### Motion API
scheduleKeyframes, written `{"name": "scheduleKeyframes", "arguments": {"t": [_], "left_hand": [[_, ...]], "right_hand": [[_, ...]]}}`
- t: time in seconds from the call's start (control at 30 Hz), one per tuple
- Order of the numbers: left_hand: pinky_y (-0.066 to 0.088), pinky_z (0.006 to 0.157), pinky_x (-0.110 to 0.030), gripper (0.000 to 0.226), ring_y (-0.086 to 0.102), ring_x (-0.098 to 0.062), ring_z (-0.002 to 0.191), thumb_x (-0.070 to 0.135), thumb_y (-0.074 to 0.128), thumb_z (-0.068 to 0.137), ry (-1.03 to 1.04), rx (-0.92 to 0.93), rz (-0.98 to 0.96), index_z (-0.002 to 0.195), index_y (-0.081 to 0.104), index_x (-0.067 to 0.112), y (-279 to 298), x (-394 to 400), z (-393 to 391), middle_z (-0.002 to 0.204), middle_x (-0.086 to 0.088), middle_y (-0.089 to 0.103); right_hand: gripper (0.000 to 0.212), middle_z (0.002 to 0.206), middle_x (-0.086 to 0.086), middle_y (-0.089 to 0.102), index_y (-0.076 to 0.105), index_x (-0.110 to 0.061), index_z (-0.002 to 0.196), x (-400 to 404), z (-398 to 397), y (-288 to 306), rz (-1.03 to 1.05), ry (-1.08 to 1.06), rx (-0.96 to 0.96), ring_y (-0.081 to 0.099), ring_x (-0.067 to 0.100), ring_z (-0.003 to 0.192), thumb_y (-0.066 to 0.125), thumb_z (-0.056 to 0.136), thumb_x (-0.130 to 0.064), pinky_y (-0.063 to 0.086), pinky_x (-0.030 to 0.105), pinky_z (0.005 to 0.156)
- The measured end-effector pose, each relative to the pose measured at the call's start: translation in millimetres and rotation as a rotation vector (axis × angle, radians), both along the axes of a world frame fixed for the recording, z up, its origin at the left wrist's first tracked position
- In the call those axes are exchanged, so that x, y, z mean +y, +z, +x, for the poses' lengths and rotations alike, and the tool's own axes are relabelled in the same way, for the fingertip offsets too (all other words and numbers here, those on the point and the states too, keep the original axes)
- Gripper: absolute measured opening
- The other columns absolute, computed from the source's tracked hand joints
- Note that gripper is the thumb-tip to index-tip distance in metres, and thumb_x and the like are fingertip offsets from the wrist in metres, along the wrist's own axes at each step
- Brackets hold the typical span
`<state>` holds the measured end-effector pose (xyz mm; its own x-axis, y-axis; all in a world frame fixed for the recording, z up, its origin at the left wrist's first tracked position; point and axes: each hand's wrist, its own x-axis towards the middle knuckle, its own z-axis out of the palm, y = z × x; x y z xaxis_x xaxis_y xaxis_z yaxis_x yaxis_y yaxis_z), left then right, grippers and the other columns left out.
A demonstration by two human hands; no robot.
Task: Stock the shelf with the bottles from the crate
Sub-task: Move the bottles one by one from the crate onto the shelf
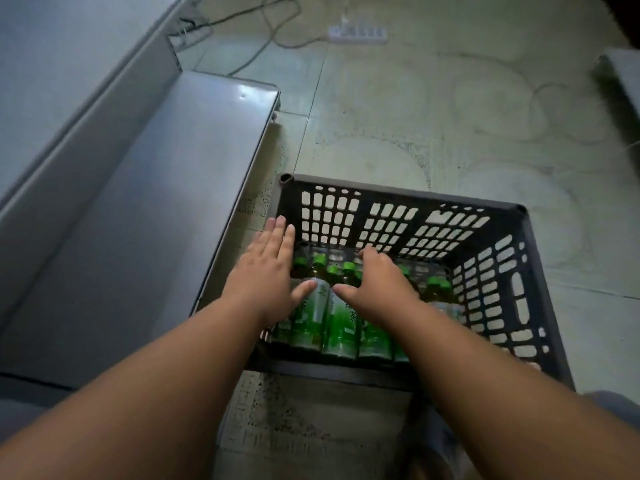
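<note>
Both hands, left (266, 268) and right (377, 285), hover open-fingered, empty, over bottles (341, 327) in crate (512, 271).

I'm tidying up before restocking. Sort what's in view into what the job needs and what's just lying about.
For the job:
- crate
- green-capped bottles lying in it
- grey shelf on the left
- left hand and right hand, both over the bottles

Lying about:
- power strip
- cables on the floor
</note>
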<state>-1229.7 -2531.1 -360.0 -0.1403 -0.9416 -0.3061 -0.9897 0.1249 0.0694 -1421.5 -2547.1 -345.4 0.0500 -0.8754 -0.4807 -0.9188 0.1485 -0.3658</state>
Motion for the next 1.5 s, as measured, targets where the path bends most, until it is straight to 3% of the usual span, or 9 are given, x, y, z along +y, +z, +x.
{"name": "scheduleKeyframes", "arguments": {"t": [0.33, 0.57, 0.73, 0.83, 0.9, 1.0, 1.1, 1.3, 1.5], "left_hand": [[-0.016, 0.120, -0.042, 0.106, -0.039, -0.027, 0.142, 0.083, -0.003, 0.080, -0.026, -0.042, -0.079, 0.144, -0.034, 0.004, -34, -12, 5, 0.154, -0.018, -0.038], [-0.013, 0.121, -0.041, 0.106, -0.034, -0.025, 0.145, 0.082, 0.001, 0.081, -0.018, -0.037, -0.090, 0.146, -0.030, 0.004, -37, -13, 6, 0.157, -0.018, -0.032], [-0.011, 0.121, -0.041, 0.107, -0.030, -0.026, 0.147, 0.082, 0.002, 0.081, -0.017, -0.029, -0.091, 0.149, -0.025, 0.004, -36, -13, 6, 0.160, -0.018, -0.027], [-0.010, 0.122, -0.041, 0.108, -0.027, -0.026, 0.148, 0.082, 0.004, 0.081, -0.017, -0.021, -0.084, 0.150, -0.022, 0.003, -36, -14, 6, 0.161, -0.018, -0.024], [-0.009, 0.122, -0.041, 0.110, -0.026, -0.027, 0.149, 0.083, 0.005, 0.080, -0.021, -0.030, -0.059, 0.150, -0.021, 0.003, -33, -14, 5, 0.161, -0.018, -0.024], [-0.012, 0.122, -0.042, 0.112, -0.032, -0.027, 0.146, 0.085, 0.004, 0.079, -0.027, -0.078, 0.000, 0.148, -0.028, 0.003, -28, -16, 5, 0.158, -0.017, -0.031], [-0.010, 0.122, -0.044, 0.113, -0.035, -0.028, 0.144, 0.086, 0.010, 0.079, -0.054, -0.105, 0.077, 0.148, -0.030, 0.005, -15, -13, 6, 0.157, -0.016, -0.035], [0.004, 0.124, -0.037, 0.113, -0.009, -0.014, 0.152, 0.074, 0.051, 0.082, 0.082, 0.253, 0.007, 0.158, -0.007, 0.015, 73, -8, 8, 0.167, -0.002, -0.009], [0.010, 0.122, -0.029, 0.110, 0.004, -0.008, 0.151, 0.064, 0.068, 0.079, 0.190, 0.465, -0.190, 0.160, 0.004, 0.024, 174, 43, 58, 0.167, 0.007, 0.006]], "right_hand": [[0.085, 0.160, 0.015, 0.025, 0.029, -0.011, 0.152, -59, 14, -113, 0.208, -0.021, 0.143, 0.029, 0.036, 0.145, 0.064, 0.088, -0.054, 0.037, 0.047, 0.112], [0.086, 0.144, 0.011, 0.046, 0.048, -0.015, 0.139, -73, 28, -147, 0.298, -0.020, 0.317, 0.038, 0.035, 0.132, 0.064, 0.077, -0.072, 0.041, 0.047, 0.100], [0.095, 0.151, 0.013, 0.038, 0.030, -0.019, 0.148, -54, 24, -138, 0.252, -0.289, 0.032, 0.037, 0.035, 0.137, 0.076, 0.074, -0.057, 0.043, 0.049, 0.105], [0.067, 0.121, 0.011, 0.056, 0.031, -0.027, 0.122, -40, 33, -129, 0.239, -0.436, -0.299, 0.061, 0.031, 0.102, 0.080, 0.076, -0.036, 0.056, 0.041, 0.080], [0.065, 0.116, 0.006, 0.057, 0.033, -0.028, 0.121, -36, 40, -122, 0.229, -0.374, -0.331, 0.061, 0.027, 0.097, 0.081, 0.077, -0.031, 0.053, 0.035, 0.073], [0.076, 0.124, 0.006, 0.057, 0.039, -0.020, 0.136, -34, 42, -103, 0.145, -0.285, -0.303, 0.060, 0.028, 0.107, 0.082, 0.073, -0.032, 0.054, 0.039, 0.085], [0.067, 0.113, 0.003, 0.058, 0.045, -0.021, 0.128, -34, 34, -60, 0.001, -0.261, -0.362, 0.061, 0.024, 0.099, 0.081, 0.073, -0.034, 0.055, 0.039, 0.081], [0.051, 0.097, -0.006, 0.059, 0.047, -0.026, 0.114, -43, 28, 73, -0.297, -0.116, -0.522, 0.060, 0.015, 0.087, 0.080, 0.076, -0.034, 0.052, 0.036, 0.077], [0.049, 0.092, -0.016, 0.057, 0.046, -0.027, 0.111, -10, 93, 201, -0.566, 0.055, -0.729, 0.056, -0.002, 0.082, 0.082, 0.077, -0.034, 0.044, 0.018, 0.070]]}}
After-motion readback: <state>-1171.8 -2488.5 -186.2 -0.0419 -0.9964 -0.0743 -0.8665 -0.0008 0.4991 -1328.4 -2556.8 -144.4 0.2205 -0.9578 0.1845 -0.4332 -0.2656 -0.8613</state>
